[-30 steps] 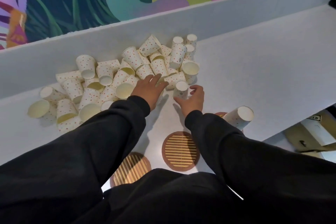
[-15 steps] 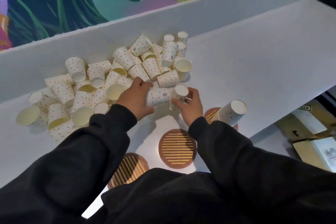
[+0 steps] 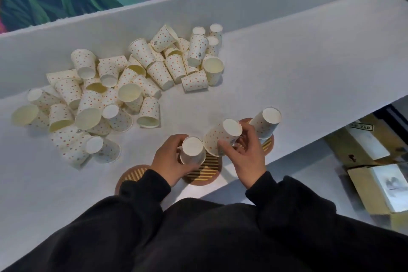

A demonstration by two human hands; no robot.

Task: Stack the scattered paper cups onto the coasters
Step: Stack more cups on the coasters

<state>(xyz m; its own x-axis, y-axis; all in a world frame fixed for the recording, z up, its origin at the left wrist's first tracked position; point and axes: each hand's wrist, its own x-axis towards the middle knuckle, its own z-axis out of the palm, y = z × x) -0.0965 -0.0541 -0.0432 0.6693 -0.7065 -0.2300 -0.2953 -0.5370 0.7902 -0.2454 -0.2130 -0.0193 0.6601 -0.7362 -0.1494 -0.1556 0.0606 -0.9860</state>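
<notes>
Several white paper cups with orange dots lie scattered in a pile (image 3: 123, 86) on the white table. Three round brown slatted coasters sit near the front edge: a left coaster (image 3: 132, 175), a middle coaster (image 3: 206, 172) and a right coaster (image 3: 266, 146). An upside-down cup (image 3: 266, 122) stands on the right coaster. My left hand (image 3: 170, 161) grips an upside-down cup (image 3: 192, 150) over the middle coaster. My right hand (image 3: 242, 154) holds a second, tilted cup (image 3: 220, 139) just above the same coaster, beside the first.
A white raised ledge (image 3: 242, 6) runs along the back of the table, with a colourful mural behind it. Cardboard boxes (image 3: 371, 165) lie on the floor past the table's right front edge. My black sleeves fill the foreground.
Both hands have pulled back from the pile toward me, each carrying a cup, and now hover over the middle coaster. The cups were turned bottom up.
</notes>
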